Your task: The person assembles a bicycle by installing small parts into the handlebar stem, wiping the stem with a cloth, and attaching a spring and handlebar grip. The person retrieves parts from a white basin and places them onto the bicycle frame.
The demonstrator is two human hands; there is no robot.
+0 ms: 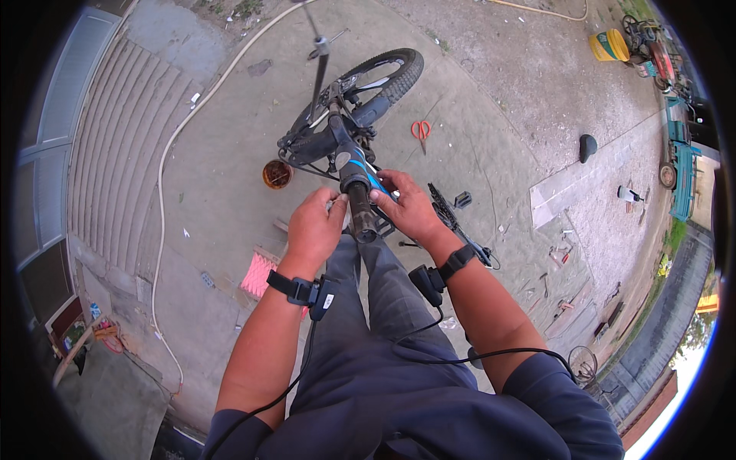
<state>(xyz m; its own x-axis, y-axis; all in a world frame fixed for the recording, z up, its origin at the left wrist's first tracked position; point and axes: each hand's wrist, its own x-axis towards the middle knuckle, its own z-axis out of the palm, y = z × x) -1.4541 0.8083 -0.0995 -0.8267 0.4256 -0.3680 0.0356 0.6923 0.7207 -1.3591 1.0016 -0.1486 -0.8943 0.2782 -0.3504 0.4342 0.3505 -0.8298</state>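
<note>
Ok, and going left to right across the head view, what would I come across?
Steps, round brown container, left hand, bike tube, right hand, pedal, dark rounded thing, white bottle, green cart.

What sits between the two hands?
In the head view: the dark bike tube, plus a blue-striped frame part close to the right hand. The left hand is across the tube.

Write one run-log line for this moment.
left hand: beside dark tube | right hand: tube's other side | bicycle: in front | scissors: on ground
</note>
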